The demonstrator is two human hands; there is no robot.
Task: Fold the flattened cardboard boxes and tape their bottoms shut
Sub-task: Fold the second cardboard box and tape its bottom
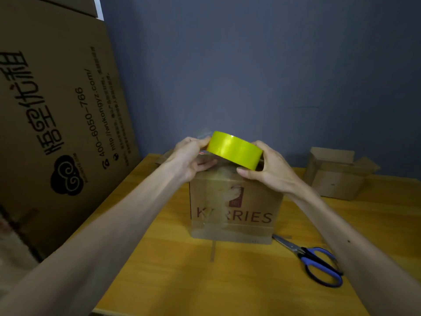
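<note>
Two boxes stand folded: KARRIES box (234,208) mid-table, bottom up, taping just starting; second box (337,176) behind it to the right, flaps open. Right hand (271,169) clamps yellow tape roll (235,149) above the KARRIES box; left hand (191,156) pinches the roll's free end

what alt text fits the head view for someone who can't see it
Two bare hands, left hand and right hand, hold a yellow-green tape roll above a brown cardboard box printed KARRIES on a wooden table. Blue-handled scissors lie right of it.
</note>
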